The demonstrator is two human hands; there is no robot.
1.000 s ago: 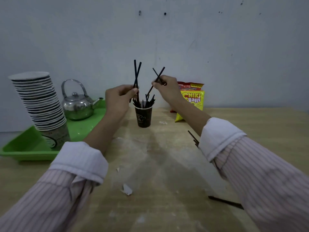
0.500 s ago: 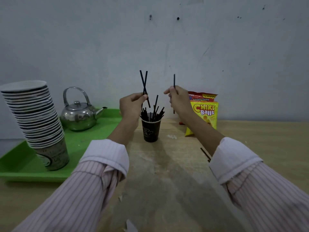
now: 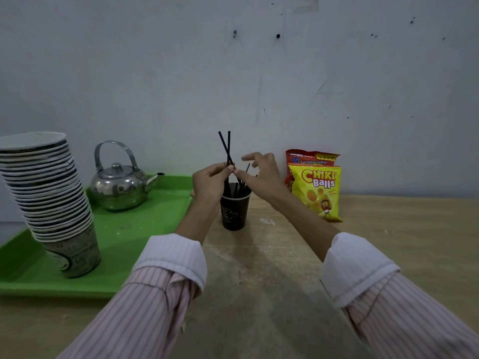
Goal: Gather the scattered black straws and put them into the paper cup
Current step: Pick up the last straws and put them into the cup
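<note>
A dark paper cup (image 3: 234, 212) stands on the wooden table (image 3: 388, 242) at centre, with several black straws (image 3: 239, 189) standing in it. My left hand (image 3: 211, 181) is just above the cup's left rim, pinching two crossed black straws (image 3: 226, 146) that stick up above the fingers. My right hand (image 3: 259, 174) hovers over the cup's right side with fingers spread and thumb tip close to my left fingertips; nothing is held in it.
A green tray (image 3: 145, 229) at the left holds a metal kettle (image 3: 119, 185) and a tall leaning stack of paper cups (image 3: 49, 200). Snack bags (image 3: 316, 187) lean on the wall right of the cup. The wall is close behind.
My right hand let go of its straw, which is now in the cup, and moved left toward my left hand with fingers apart. My left hand still holds two crossed straws.
</note>
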